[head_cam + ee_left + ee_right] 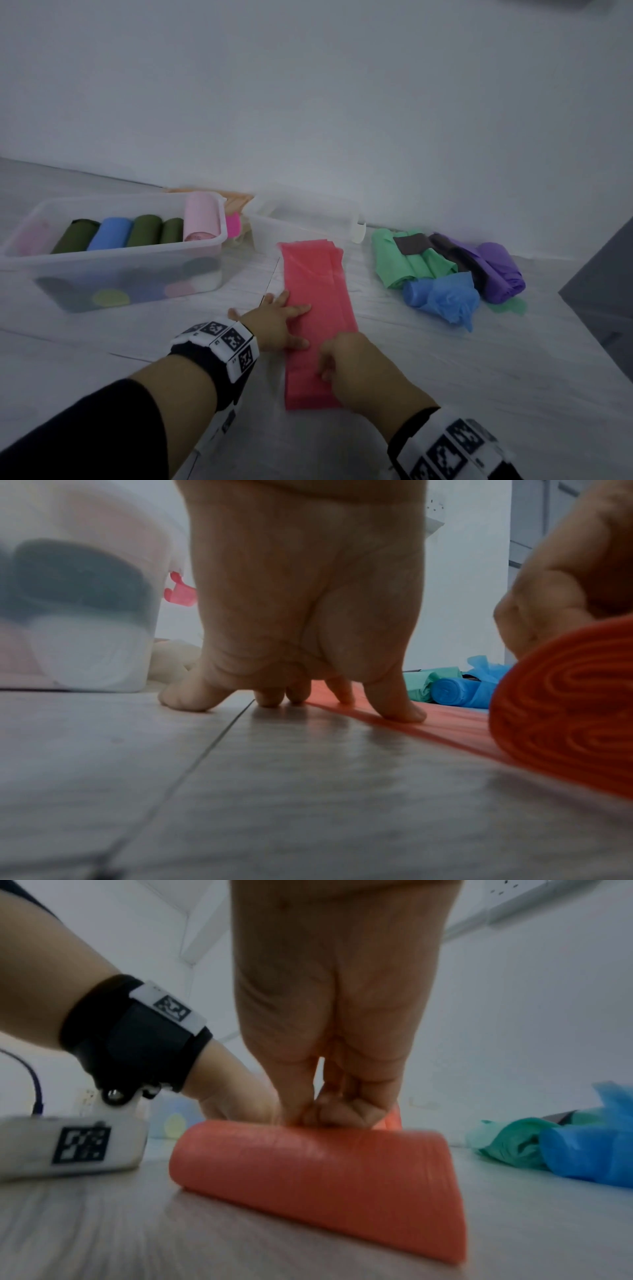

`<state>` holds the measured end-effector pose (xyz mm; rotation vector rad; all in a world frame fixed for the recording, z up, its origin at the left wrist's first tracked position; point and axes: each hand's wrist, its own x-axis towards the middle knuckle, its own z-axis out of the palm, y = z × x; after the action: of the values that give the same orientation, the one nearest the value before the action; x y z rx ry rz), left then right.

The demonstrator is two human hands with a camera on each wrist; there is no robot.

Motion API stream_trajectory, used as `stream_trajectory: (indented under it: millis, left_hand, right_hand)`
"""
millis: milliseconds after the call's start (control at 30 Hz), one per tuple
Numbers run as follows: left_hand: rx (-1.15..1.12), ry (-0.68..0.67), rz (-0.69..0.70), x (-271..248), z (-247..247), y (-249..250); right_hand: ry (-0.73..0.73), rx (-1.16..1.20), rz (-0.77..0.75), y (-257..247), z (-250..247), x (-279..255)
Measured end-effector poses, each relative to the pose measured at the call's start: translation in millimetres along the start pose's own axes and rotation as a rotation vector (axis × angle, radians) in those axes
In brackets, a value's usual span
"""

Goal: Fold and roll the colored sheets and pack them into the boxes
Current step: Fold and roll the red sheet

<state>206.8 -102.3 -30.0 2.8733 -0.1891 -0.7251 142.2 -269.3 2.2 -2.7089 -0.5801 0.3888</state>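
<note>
A red sheet (pixel 317 308), folded into a long strip, is laid on the floor (pixel 445 370) between the filled box (pixel 113 267) at left and the loose sheets (pixel 445 270) at right. Its near end is rolled under the right hand (pixel 356 366), whose fingers (pixel 346 1112) are curled onto the roll. The strip's left edge is pressed flat by the left hand (pixel 274 322), fingers (pixel 397 704) spread wide. An empty box (pixel 305 219) stands just beyond.

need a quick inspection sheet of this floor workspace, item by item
surface: pale floor.
job's things: red sheet folded into a strip, near end rolled; full box of rolls; second box, contents unclear.
clutter: loose green, blue and purple sheets at right.
grippers: left hand flat, fingers on strip and floor; right hand curled on the roll.
cables: dark cable by left wrist camera.
surroundings: white wall.
</note>
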Motion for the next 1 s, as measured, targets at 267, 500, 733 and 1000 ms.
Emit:
stream_trajectory:
  millis: [267, 500, 733, 1000]
  left_hand:
    - [0.017, 0.003, -0.004, 0.6, 0.6, -0.4]
    - [0.006, 0.035, -0.027, 1.0, 2.7, 2.4]
    - [0.014, 0.011, -0.014, 3.6, 1.4, 0.9]
    - [0.028, 0.011, -0.01, 4.8, 1.1, 1.0]
  right_hand:
    - [-0.082, -0.221, -0.084, 4.3, 9.2, -1.6]
    - [-0.127, -0.012, -0.066, 17.2, 2.6, -2.4]
    - [-0.206, -0.003, -0.024, 18.2, 2.8, 0.8]
    - [0.108, 0.055, -0.076, 14.0, 5.5, 0.8]
